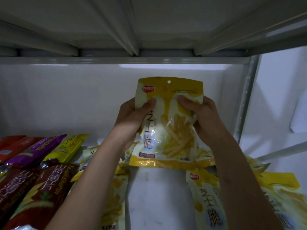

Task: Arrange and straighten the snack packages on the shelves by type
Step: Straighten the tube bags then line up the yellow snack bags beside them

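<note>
So, mid-sort: both hands are up inside the shelf bay w/ one yellow snack bag (167,123) held upright between them. Left hand (132,117) grasps the bag's left edge, thumb pressed across the front; right hand (201,117) grasps the right edge the same way, thumb on the front, fingers wrapped behind. The bag hangs above the white shelf (149,188), its bottom seam just over a bare strip of shelf, front label facing the camera, hang-hole at top.

Around it, more of the same yellow bags: a flat pile at right (235,201) lying face up and skewed, another lot at left-centre (114,205) under the left forearm, also loose and overlapping. Far left, long stick packs (33,180) in red, purple, yellow-green and dark red lie side by side, angled, roughly in rows, apart from the yellow lot.

Step in hand, as I read it: squaring up this one bag before it goes w/ its own kind. Next move prob. calls for picking a spot, either standing it at the back wall (66,97) or laying it onto one yellow pile, edges lined up, label the same way as its neighbours. The two yellow piles still need merging and straightening; the bare strip between them looks like the obvious place.
</note>
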A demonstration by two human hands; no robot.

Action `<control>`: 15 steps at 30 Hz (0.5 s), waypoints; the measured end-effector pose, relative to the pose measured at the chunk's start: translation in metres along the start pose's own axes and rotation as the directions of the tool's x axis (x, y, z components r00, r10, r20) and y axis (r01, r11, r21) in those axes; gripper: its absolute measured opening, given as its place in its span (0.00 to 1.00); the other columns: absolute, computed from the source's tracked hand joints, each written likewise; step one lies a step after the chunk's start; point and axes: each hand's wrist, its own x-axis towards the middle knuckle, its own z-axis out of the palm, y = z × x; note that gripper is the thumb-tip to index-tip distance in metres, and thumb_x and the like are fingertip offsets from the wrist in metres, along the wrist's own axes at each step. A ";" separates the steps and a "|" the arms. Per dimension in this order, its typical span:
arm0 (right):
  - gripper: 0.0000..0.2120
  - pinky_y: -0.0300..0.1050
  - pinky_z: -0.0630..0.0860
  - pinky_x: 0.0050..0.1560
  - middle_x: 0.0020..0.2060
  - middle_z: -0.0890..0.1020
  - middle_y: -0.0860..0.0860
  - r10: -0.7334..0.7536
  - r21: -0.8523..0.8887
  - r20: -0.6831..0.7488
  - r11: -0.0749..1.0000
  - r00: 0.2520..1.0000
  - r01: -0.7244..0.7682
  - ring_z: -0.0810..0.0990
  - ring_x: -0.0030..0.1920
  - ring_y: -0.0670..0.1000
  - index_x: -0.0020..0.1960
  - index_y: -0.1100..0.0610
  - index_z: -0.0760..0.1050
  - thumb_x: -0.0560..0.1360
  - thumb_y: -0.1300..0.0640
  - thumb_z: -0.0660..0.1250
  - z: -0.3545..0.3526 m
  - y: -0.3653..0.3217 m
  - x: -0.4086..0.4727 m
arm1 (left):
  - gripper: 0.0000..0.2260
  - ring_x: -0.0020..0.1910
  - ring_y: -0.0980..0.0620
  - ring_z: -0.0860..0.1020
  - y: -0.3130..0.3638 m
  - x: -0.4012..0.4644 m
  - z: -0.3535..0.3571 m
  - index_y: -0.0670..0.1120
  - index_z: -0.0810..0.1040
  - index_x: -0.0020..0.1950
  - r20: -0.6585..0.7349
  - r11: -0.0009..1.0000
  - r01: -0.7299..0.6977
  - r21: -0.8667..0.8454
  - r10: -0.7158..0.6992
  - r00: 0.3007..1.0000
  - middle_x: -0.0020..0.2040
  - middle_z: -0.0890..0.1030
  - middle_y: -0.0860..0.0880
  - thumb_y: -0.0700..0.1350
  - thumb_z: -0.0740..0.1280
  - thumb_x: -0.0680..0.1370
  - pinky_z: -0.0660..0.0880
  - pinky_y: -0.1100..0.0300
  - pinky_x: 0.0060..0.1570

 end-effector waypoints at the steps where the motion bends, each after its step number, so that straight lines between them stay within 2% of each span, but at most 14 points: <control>1: 0.07 0.50 0.84 0.51 0.51 0.89 0.55 0.010 0.009 -0.008 1.000 1.000 -0.010 0.88 0.53 0.56 0.55 0.56 0.85 0.80 0.58 0.70 0.000 0.000 0.000 | 0.07 0.50 0.39 0.87 0.000 -0.001 -0.001 0.42 0.84 0.55 0.000 1.000 0.013 -0.011 -0.013 1.000 0.52 0.88 0.40 0.44 0.70 0.81 0.84 0.40 0.53; 3: 0.08 0.50 0.84 0.49 0.50 0.89 0.54 0.018 -0.008 -0.022 1.000 1.000 -0.018 0.88 0.51 0.55 0.55 0.57 0.85 0.81 0.56 0.69 -0.001 0.000 0.000 | 0.07 0.46 0.43 0.88 0.002 -0.002 -0.004 0.41 0.83 0.56 0.016 0.999 0.040 -0.025 -0.039 0.999 0.50 0.88 0.40 0.42 0.69 0.82 0.85 0.49 0.45; 4: 0.08 0.48 0.85 0.47 0.48 0.89 0.53 0.016 -0.027 -0.024 1.000 1.000 -0.016 0.88 0.49 0.53 0.55 0.57 0.85 0.82 0.56 0.68 -0.001 0.001 0.001 | 0.07 0.46 0.42 0.88 0.003 -0.003 -0.005 0.40 0.83 0.56 0.030 0.999 0.043 -0.019 -0.043 0.999 0.50 0.88 0.40 0.42 0.69 0.82 0.85 0.51 0.44; 7: 0.08 0.46 0.84 0.42 0.45 0.88 0.53 0.022 -0.047 -0.049 0.999 0.999 -0.024 0.88 0.47 0.53 0.57 0.60 0.84 0.82 0.58 0.69 -0.003 0.004 0.002 | 0.09 0.49 0.41 0.87 0.004 -0.004 -0.004 0.40 0.82 0.61 0.049 0.998 0.056 -0.001 -0.056 0.997 0.53 0.87 0.40 0.41 0.68 0.82 0.85 0.50 0.46; 9: 0.08 0.49 0.84 0.42 0.49 0.89 0.56 0.044 -0.055 -0.082 0.997 0.996 -0.049 0.88 0.50 0.56 0.57 0.60 0.85 0.81 0.59 0.69 -0.003 0.006 0.003 | 0.10 0.49 0.42 0.87 0.006 -0.005 -0.003 0.41 0.82 0.62 0.035 0.997 0.071 0.019 -0.071 0.997 0.53 0.88 0.41 0.41 0.69 0.82 0.85 0.52 0.46; 12: 0.07 0.49 0.83 0.43 0.47 0.88 0.56 0.074 -0.125 -0.108 0.988 0.991 -0.088 0.88 0.48 0.57 0.55 0.59 0.85 0.80 0.58 0.71 -0.004 0.010 0.004 | 0.09 0.49 0.43 0.88 0.006 -0.009 -0.008 0.43 0.83 0.60 0.005 0.990 0.125 0.068 -0.126 0.992 0.52 0.88 0.42 0.43 0.70 0.82 0.85 0.52 0.47; 15: 0.07 0.54 0.84 0.48 0.45 0.88 0.56 0.151 -0.161 -0.084 0.973 0.985 -0.163 0.88 0.47 0.57 0.54 0.60 0.86 0.79 0.58 0.72 -0.002 0.014 -0.002 | 0.08 0.45 0.43 0.88 -0.004 -0.021 -0.014 0.43 0.84 0.58 -0.040 0.969 0.243 0.052 -0.241 0.970 0.50 0.88 0.41 0.44 0.71 0.81 0.83 0.52 0.44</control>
